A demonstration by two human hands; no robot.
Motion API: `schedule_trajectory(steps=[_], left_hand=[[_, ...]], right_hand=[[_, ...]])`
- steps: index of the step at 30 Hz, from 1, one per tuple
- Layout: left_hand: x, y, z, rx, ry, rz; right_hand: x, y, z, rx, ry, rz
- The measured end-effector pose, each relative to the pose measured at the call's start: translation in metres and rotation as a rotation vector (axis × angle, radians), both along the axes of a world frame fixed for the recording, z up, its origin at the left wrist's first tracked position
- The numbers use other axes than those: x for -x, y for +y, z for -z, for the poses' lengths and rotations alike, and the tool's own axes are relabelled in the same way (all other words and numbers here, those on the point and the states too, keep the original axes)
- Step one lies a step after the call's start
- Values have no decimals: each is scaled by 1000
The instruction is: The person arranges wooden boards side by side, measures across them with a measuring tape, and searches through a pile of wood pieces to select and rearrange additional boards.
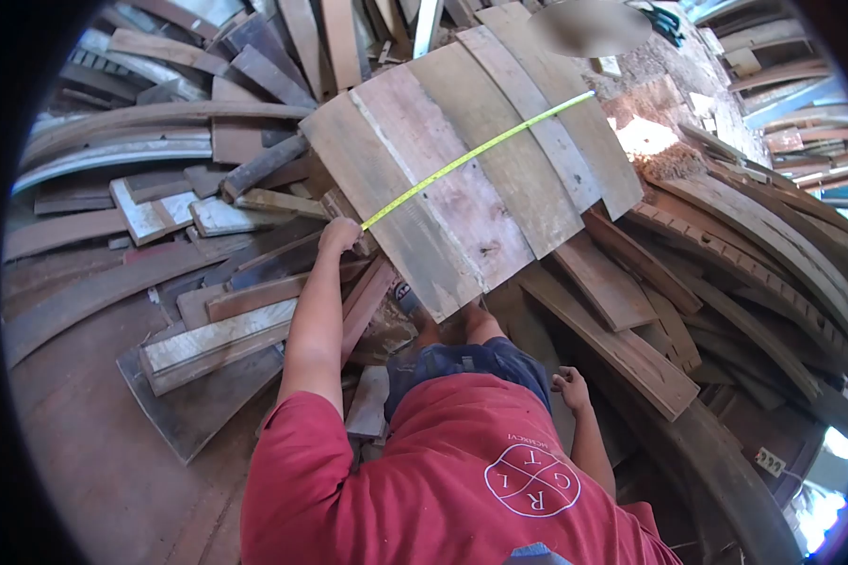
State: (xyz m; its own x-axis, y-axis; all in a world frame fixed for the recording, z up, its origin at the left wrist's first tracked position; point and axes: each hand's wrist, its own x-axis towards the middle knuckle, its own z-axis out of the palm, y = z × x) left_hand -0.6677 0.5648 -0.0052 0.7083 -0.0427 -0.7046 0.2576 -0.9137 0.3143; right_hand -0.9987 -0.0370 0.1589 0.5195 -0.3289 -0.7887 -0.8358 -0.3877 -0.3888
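My left hand (343,235) is closed on the near end of a yellow tape measure (481,153) at the left edge of a wooden panel (537,198). The tape's blade lies stretched slantwise across the panel to its far right edge. Several planks of differing tone sit side by side in the panel, their ends uneven, one with a dark knot. Low beside my right hip hangs my right hand (569,387), away from the panel, its fingers curled in. Whether anything is inside those fingers is hidden.
Curved timber pieces (151,282) and offcuts lie piled on the left. More long curved planks (763,254) are stacked on the right, close to my legs. Sawdust (671,162) sits beyond the panel's right edge. A blurred patch covers something at the top.
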Motion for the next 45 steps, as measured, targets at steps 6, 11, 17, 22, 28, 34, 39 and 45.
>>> schedule_trajectory(steps=[6,11,17,22,28,34,39,45], left_hand=[[0,2,-8,67,-19,53],[-4,-2,-9,71,52,-173],[-6,1,-6,120,81,-156],[-3,-9,-35,152,121,-343],[-3,-19,-67,74,144,-428],[4,-31,-115,249,182,-438],[10,-60,-143,434,179,-431],[-7,-90,-122,490,197,-443]], right_hand=[[9,4,-5,-6,-35,56],[30,0,8,12,-20,65],[51,-1,13,-10,13,135],[56,-17,31,-9,48,156],[12,-27,30,-56,24,211],[-35,-44,68,-90,-76,162],[-74,-50,103,-102,-169,155],[-88,-35,87,-136,-249,302]])
